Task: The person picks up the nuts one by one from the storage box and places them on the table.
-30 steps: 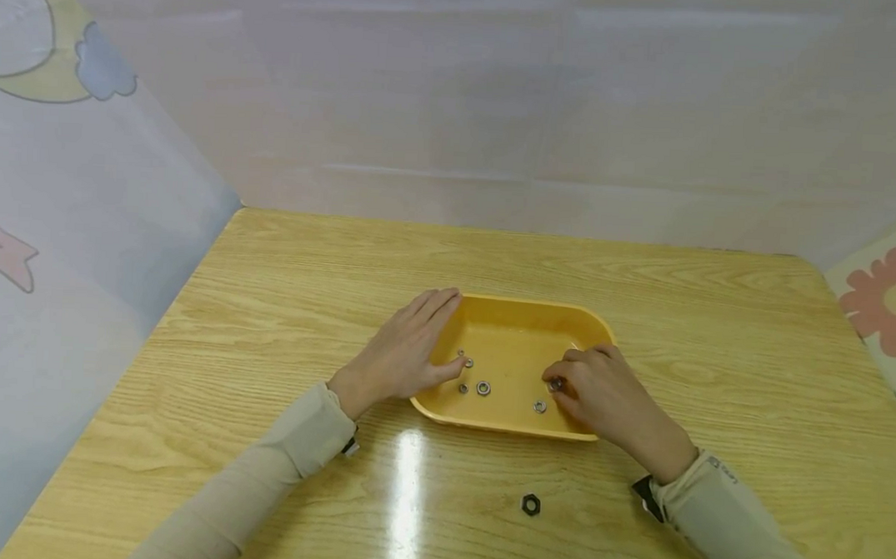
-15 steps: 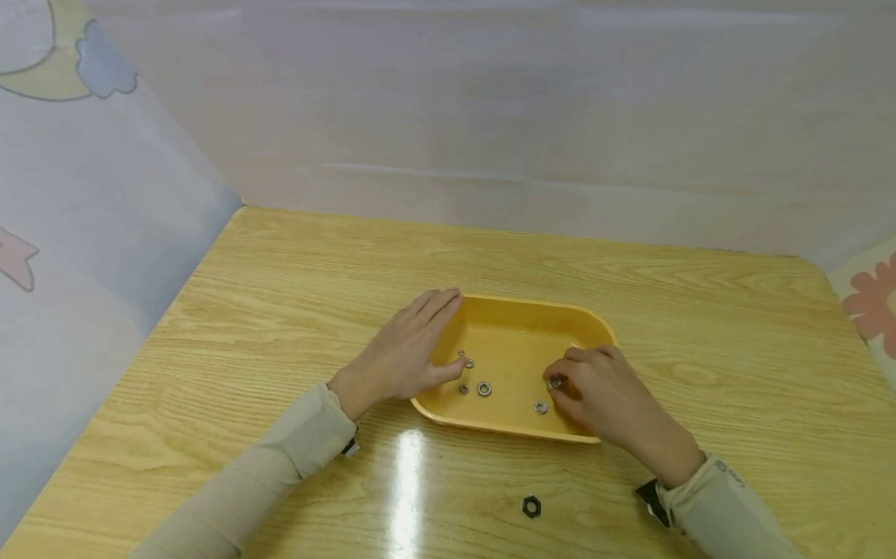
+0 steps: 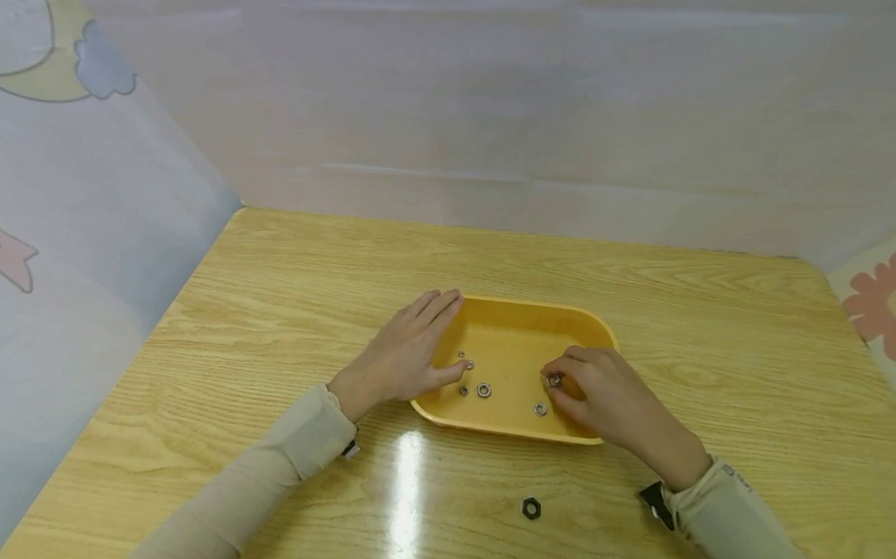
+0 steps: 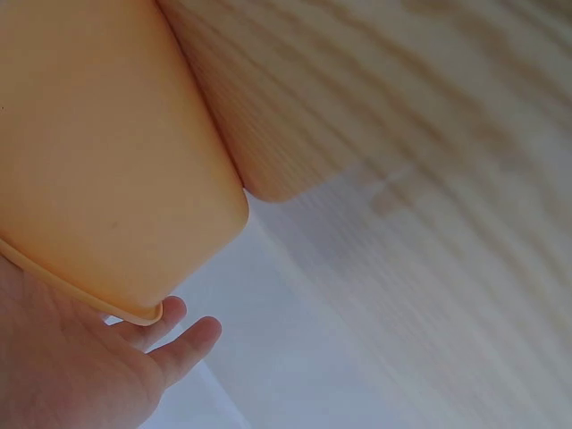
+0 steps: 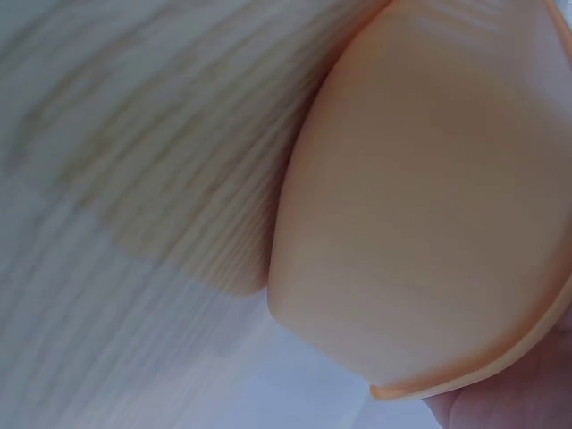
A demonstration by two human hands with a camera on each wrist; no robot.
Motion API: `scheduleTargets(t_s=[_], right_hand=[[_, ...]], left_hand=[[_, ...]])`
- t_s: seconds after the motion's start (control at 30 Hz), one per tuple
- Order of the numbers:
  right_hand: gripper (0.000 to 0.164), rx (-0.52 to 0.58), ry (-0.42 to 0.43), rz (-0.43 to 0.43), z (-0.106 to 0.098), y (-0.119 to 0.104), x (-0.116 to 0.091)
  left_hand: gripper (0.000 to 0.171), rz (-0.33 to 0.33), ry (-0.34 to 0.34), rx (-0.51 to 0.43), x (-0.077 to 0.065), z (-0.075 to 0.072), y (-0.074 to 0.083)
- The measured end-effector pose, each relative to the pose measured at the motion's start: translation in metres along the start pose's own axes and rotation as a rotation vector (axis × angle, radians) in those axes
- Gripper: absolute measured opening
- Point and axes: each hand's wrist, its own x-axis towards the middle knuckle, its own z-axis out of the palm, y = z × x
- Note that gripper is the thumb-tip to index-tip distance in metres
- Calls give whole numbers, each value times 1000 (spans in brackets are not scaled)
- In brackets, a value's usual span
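Note:
In the head view a yellow plastic tray [image 3: 512, 433] stands on the wooden table, with several small metal nuts on its floor. My left hand [image 3: 407, 350] rests across the tray's left rim, fingers straight and thumb over the inside. In the left wrist view its fingers reach past the rim. My right hand [image 3: 604, 395] is over the tray's right end and pinches a metal nut [image 3: 554, 381] between thumb and fingers. Just below that hand lies a loose nut [image 3: 540, 409]. A larger nut [image 3: 484, 390] sits near the left thumb, with smaller ones around it.
A dark hex nut [image 3: 531, 507] lies on the wooden table [image 3: 306, 273] in front of the tray. Beyond the table's far edge hangs a pale wall covering [image 3: 463, 105] with printed shapes at the sides.
My right hand has shifted very slightly, still pinching the nut. The left hand and the tray look nearly unmoved.

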Motion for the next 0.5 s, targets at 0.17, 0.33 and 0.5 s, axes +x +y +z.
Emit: scheduleTargets(t_s=[0.17,0.33,0.5], right_hand=[[17,14,-8,14,-3,-2,0],[19,26,3,16,-5,-3,1],[21,34,0,32,-9,-3,0]], left_hand=[[83,6,-1,9,0,1,-1],[84,10,-4,20,0,0,-1],[84,11,-8,16,0,0,-1]])
